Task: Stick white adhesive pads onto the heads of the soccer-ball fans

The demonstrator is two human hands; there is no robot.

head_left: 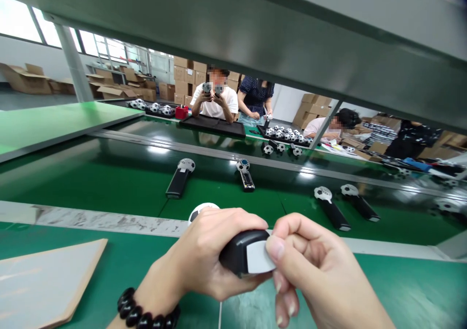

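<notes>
My left hand is wrapped around a black plastic handle, whose white football-patterned head shows just behind my fingers. My right hand pinches a pale grey film or label between thumb and forefinger. That piece lies against the end of the handle, and part of it is hidden under my thumb. A dark beaded bracelet circles my left wrist.
Several similar black-handled football items lie on a green conveyor belt ahead. A tan-edged board lies at lower left. Co-workers sit or stand across the line, with trays of footballs and stacked cardboard boxes behind.
</notes>
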